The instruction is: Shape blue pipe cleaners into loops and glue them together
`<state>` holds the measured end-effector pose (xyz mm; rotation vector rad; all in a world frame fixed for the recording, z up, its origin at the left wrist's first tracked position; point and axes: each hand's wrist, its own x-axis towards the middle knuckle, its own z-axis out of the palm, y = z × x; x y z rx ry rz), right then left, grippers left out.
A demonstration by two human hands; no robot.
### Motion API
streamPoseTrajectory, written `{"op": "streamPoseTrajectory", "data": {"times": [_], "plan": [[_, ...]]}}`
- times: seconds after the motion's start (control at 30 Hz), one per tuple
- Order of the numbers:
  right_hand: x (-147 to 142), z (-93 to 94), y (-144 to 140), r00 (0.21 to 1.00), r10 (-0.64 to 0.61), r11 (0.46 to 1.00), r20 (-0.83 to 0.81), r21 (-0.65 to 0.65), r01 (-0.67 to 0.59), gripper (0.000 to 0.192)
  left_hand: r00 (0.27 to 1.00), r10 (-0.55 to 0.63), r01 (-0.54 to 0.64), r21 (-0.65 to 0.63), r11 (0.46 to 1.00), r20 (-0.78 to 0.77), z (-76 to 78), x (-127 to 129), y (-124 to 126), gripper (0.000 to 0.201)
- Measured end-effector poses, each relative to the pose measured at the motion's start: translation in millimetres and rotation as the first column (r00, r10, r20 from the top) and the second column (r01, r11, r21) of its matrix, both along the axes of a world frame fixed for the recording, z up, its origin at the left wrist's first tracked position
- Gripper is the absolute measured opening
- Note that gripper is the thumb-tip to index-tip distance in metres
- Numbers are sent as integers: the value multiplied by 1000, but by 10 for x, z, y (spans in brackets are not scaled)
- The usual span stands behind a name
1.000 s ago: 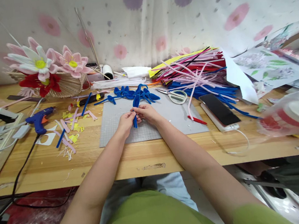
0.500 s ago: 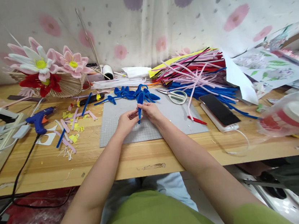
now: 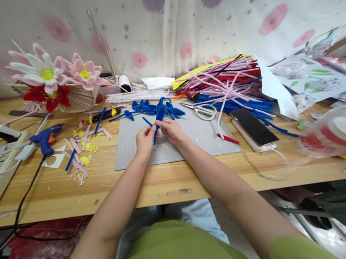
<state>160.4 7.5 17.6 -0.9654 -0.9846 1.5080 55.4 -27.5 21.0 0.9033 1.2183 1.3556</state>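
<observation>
Between my two hands is a blue pipe cleaner (image 3: 155, 136), bent into a petal-like shape with loose ends sticking out at the left and below. My left hand (image 3: 145, 140) pinches it from the left, and my right hand (image 3: 172, 130) pinches it close by, the fingertips almost meeting. Both are held above the grey cutting mat (image 3: 131, 151). Just beyond my fingers lie several finished-looking blue pipe-cleaner petals (image 3: 143, 106) in a cluster. White-handled scissors (image 3: 206, 112) rest to the right of them on the mat.
Left are a blue hot glue gun (image 3: 45, 139), pink and yellow scraps (image 3: 85, 159) and a basket of fuzzy flowers (image 3: 47, 74). Bundled pipe cleaners (image 3: 217, 78) lie at the back right. A phone (image 3: 254, 127) on a white block and a plastic-wrapped tub (image 3: 339, 132) stand right.
My hands have shifted slightly left with the blue pipe cleaner. One end of it now points out to the upper left, past my left fingertips.
</observation>
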Motion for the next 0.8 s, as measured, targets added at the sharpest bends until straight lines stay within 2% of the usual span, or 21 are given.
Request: {"op": "streamPoseTrajectory", "data": {"times": [0.07,0.13,0.3,0.4,0.53,0.63,0.8], "plan": [[5,8,4,999,-36,999,-5,-28,36,38,992,-15,28,97,995,-129,-52,7,11,29],[23,24,4,999,-54,997,3,-48,54,36,971,-48,81,138,987,-232,-92,-12,28,27],[58,66,-3,997,46,997,55,-66,-43,36,960,-77,114,122,986,-270,-110,-109,66,26],[50,64,-2,994,79,994,78,-78,-72,38,971,-69,97,112,989,-228,-97,-118,63,27],[3,25,-4,995,30,999,93,-48,-25,42,996,33,-29,47,998,-86,-50,-45,27,25],[-37,-3,-12,992,-9,1000,124,-21,12,44,997,78,-78,-12,997,6,2,10,1,22],[-59,3,-32,988,-85,996,126,-5,86,43,994,38,-24,-132,991,100,80,48,-19,20]]}}
